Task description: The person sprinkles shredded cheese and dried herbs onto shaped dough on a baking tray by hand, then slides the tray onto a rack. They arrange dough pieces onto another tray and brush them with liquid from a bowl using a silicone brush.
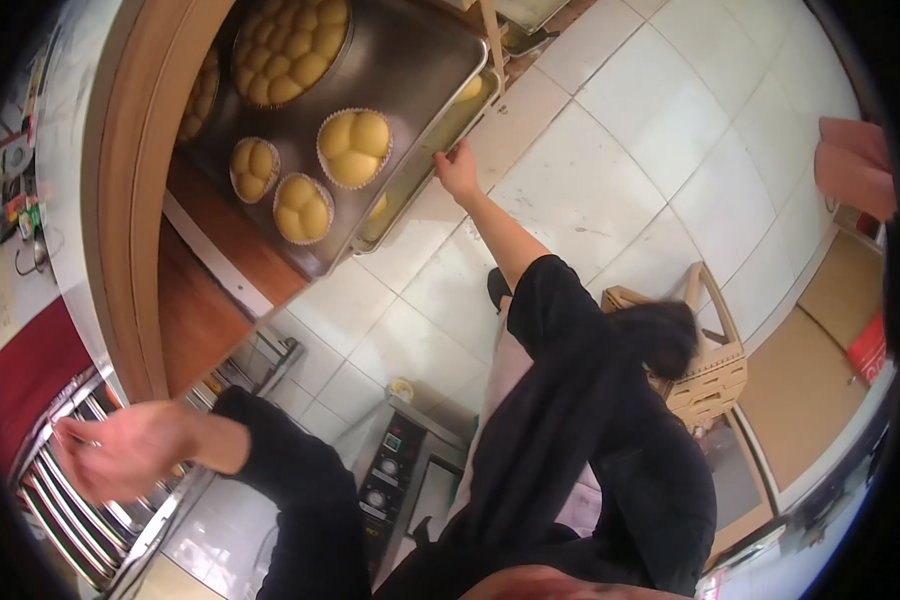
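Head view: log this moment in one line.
right hand: at edge of lower tray, grip unclear | left hand: blurred, in front of metal bars | upper tray: buns

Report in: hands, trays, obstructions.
Left hand blurred, off the trays. Right hand at lower tray. Upper tray bears yellow dough. No obstruction visible at right hand.

Tray (425,65), upper-right corner: bare, hand-passable
Tray, left side: wooden panel (135,220) blocks
Tray, towards lower corner: dough cups (303,210) obstruct

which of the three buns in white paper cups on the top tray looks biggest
The upper-right bun of the three: it looks clearly wider than the left bun and the lower bun.
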Demonstrator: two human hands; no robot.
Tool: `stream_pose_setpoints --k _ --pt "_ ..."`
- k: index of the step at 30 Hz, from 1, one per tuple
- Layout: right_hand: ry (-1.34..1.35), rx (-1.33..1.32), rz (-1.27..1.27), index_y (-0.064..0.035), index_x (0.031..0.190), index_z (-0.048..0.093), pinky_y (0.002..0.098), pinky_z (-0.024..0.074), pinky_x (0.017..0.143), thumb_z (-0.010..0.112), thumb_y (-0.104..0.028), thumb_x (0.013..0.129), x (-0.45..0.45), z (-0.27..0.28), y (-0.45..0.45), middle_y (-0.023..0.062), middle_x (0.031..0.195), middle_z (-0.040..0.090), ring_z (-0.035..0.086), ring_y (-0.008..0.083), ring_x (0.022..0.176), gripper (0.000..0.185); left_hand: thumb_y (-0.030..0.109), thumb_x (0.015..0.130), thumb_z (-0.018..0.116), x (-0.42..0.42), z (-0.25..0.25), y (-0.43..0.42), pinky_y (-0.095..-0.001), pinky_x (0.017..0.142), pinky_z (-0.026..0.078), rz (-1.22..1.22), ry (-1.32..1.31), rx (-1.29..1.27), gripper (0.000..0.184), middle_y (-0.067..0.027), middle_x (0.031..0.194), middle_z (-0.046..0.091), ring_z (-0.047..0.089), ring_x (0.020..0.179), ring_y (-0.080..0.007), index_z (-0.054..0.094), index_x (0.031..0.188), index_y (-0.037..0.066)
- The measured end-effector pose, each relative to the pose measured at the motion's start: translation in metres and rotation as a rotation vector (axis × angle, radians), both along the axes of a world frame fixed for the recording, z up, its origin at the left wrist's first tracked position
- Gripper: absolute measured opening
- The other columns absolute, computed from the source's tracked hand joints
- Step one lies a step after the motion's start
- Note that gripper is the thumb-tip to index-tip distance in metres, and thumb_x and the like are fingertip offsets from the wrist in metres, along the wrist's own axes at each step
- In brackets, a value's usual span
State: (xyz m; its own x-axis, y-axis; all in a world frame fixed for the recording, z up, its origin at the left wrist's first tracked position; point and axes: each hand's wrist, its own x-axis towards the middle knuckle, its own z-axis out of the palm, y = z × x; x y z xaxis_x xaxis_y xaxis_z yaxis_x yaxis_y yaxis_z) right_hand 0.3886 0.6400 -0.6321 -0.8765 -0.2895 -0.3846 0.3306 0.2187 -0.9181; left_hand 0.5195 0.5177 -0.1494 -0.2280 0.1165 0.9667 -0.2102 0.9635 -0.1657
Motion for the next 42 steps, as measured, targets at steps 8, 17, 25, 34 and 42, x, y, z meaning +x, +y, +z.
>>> stream_pose_setpoints --k 8,17,25,34,42 --pt "-0.464 -0.231 -0.089 -0.0027 0.117 0.035 0.0327 0.0495 0.067 0.046 -0.012 0.081 0.027 0.032 0.132 0.0104 0.100 0.054 0.057 0.0191 0.083 0.038 0.021 0.087 0.041 0.165 -0.301 0.149 -0.0338 0.085 0.035 0.446 0.033 1.622 0.029 -0.0084 0.107 0.045 0.043 0.098 -0.0178 0.043 0.110 0.005" --pt "-0.635 -0.447 0.017 -0.0074 0.121 0.032 0.0351 0.0495 0.074 0.050 -0.011 0.080 0.031 0.040 0.209 0.0074 0.103 0.053 0.057 0.0166 0.084 0.045 0.067 0.076 0.036 0.148 -0.433 0.119 -0.0444 0.104 0.017 -0.223 0.575 2.739 0.088 -0.0127 0.140 0.022 0.020 0.129 -0.0285 0.009 0.139 0.011" --pt "-0.715 -0.392 0.150 -0.0038 0.118 0.034 0.0310 0.0434 0.078 0.057 -0.024 0.082 0.027 0.020 0.204 0.0075 0.106 0.050 0.053 0.0159 0.088 0.047 0.063 0.084 0.017 0.085 -0.451 0.062 -0.0377 0.104 0.021 -0.163 0.061 2.552 0.078 -0.0085 0.139 0.026 0.027 0.125 -0.0268 0.020 0.135 0.004" --pt "0.183 0.121 -0.064 0.0014 0.095 0.048 0.0297 0.0413 0.062 0.061 -0.022 0.078 0.025 0.087 0.231 0.0093 0.085 0.051 0.048 0.0182 0.072 0.032 0.062 0.085 0.017 0.091 -0.458 0.059 -0.0342 0.101 0.028 -0.003 0.023 2.500 0.078 -0.0086 0.136 0.031 0.033 0.122 -0.0253 0.023 0.134 0.002" --pt "-0.363 -0.327 1.101 -0.0033 0.117 0.045 0.0323 0.0386 0.088 0.044 -0.020 0.087 0.069 0.197 0.328 0.0194 0.110 0.052 0.049 0.0263 0.106 0.034 0.063 0.084 0.018 0.086 -0.454 0.058 -0.0350 0.100 0.029 0.012 0.059 2.573 0.077 -0.0077 0.134 0.033 0.036 0.119 -0.0256 0.026 0.133 0.005"
